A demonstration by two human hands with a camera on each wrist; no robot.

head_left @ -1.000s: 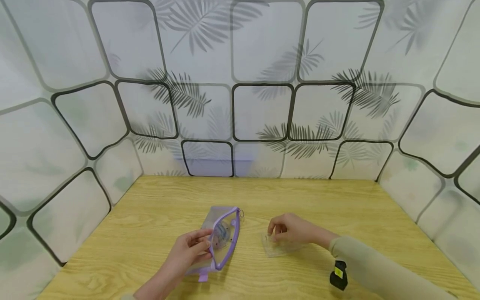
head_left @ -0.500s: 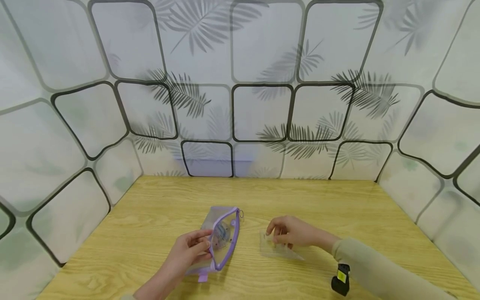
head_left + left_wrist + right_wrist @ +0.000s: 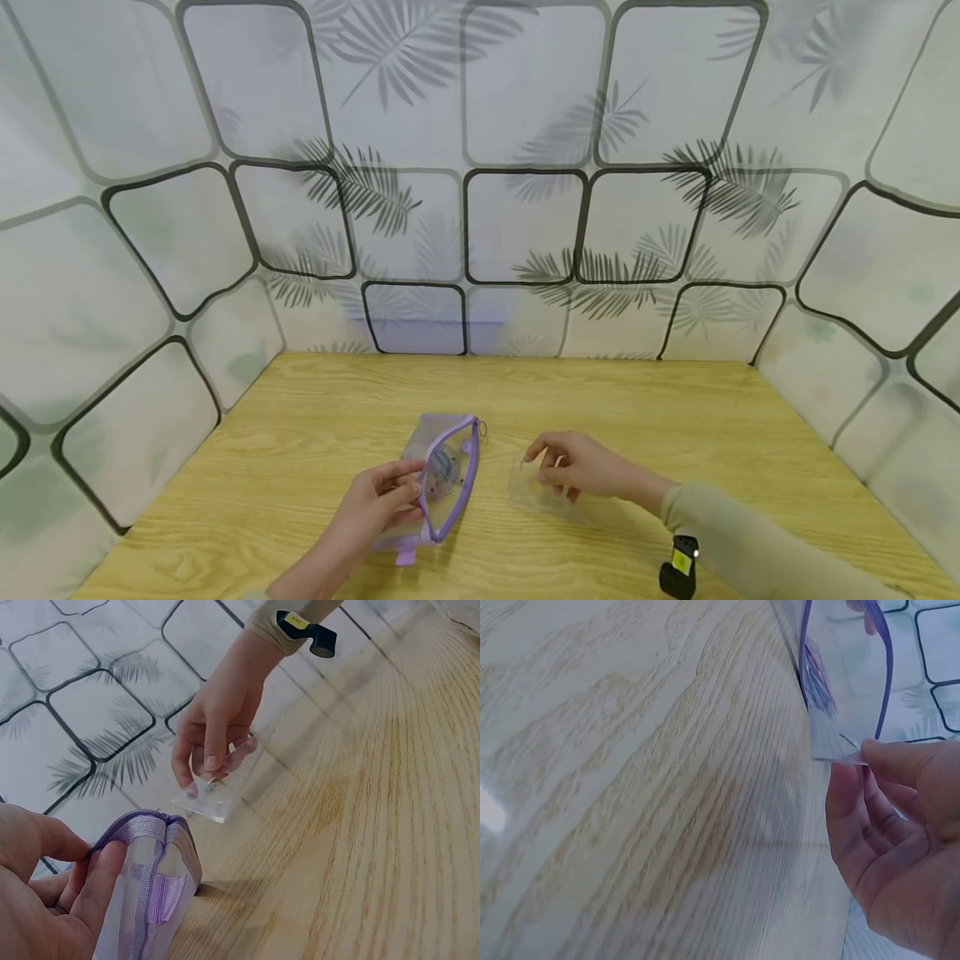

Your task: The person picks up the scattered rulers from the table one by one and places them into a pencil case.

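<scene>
On the left of the table, my left hand (image 3: 378, 504) pinches the near edge of a clear pouch with a purple zipper rim (image 3: 468, 492), keeping its mouth spread. Inside the pouch lie clear flat pieces with bluish markings (image 3: 444, 468). My right hand (image 3: 581, 467) pinches a thin transparent set square (image 3: 522, 492) between thumb and fingertips, to the right of the pouch mouth. In the left wrist view, the set square (image 3: 214, 806) tilts down from the fingers over the wood. The right wrist view shows its corner (image 3: 838, 754) overlapping the pouch opening.
The wooden table (image 3: 637, 400) runs back to a patterned curtain (image 3: 525, 225) with leaf prints, which also closes in both sides. A small black device with a yellow label (image 3: 681, 562) hangs at the right wrist. A ring pull (image 3: 482, 428) sits at the pouch's far corner.
My right hand has shifted slightly left, bringing the set square closer to the pouch and turning it a little. The left hand and pouch stay where they were.
</scene>
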